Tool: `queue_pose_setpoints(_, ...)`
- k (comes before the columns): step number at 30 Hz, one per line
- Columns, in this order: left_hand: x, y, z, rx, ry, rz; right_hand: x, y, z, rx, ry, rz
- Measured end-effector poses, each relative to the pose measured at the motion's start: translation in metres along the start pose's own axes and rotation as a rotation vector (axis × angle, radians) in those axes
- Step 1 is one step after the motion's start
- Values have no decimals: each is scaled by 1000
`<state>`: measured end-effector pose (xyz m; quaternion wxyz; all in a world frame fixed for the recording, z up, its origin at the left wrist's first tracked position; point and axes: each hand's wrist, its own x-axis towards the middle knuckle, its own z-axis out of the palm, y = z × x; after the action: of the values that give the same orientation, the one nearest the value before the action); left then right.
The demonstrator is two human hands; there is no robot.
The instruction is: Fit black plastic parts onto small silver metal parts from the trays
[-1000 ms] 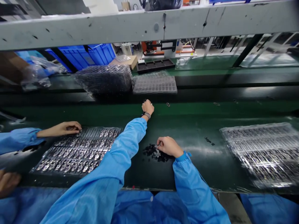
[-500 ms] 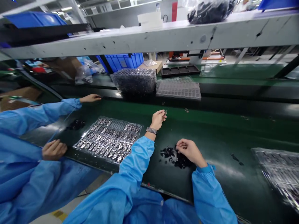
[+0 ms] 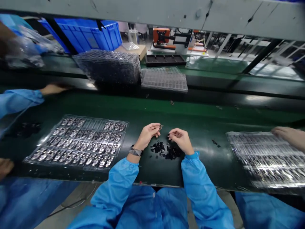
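Note:
My left hand (image 3: 148, 134) is closed in a pinch on a small metal part (image 3: 161, 127), held above the green work surface (image 3: 147, 111). Close beside it, my right hand (image 3: 181, 140) pinches a small black piece (image 3: 169, 135) between thumb and fingertips. The two hands are apart. Just below them lies a loose pile of small black pieces (image 3: 172, 153). To the left, a clear plastic tray (image 3: 95, 124) carries rows of small metal parts, with several bare slots in its back row.
Another clear tray (image 3: 245, 135) of parts lies at right, under a co-worker's hand (image 3: 289, 136). At left are another co-worker's hands (image 3: 52, 89). Behind stand stacked clear trays (image 3: 111, 68), flat clear trays (image 3: 164, 79), a black tray (image 3: 165, 60) and a blue crate (image 3: 88, 35).
My left hand has come back with the metal part, closer to my right hand. My right hand has risen off the pile with a black piece. The view has turned right and down.

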<state>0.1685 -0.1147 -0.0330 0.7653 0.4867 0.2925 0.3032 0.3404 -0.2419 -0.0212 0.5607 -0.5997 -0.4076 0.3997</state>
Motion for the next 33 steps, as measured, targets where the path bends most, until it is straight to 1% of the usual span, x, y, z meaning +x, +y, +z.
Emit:
queue_pose_setpoints(4, -8, -9, 12, 58, -85, 1, 2, 1, -2, 8, 43, -16)
queue_pose_setpoints(8, -15, -12, 17, 73, -118, -9, 3, 2, -1, 3, 50, -10)
queue_pose_setpoints(13, -19, -12, 21, 105, -103, 23, 1, 2, -1, 11, 51, 0)
queue_pose_setpoints(17, -20, -9, 23, 118, -85, 39, 0, 0, -2, -7, 60, -4)
queue_pose_setpoints(22, -18, -4, 18, 148, -50, 58, 0, 1, -2, 25, 32, -15)
queue_pose_setpoints(26, -17, -2, 12, 167, -20, 76, 0, 3, 1, 96, -16, 9)
queue_pose_setpoints(29, -18, -2, 12, 238, -43, 108, -1, 2, 2, 157, -31, 34)
queue_pose_setpoints(33, -23, -1, 18, 361, -87, 180, -2, 1, 2, 183, -49, 47)
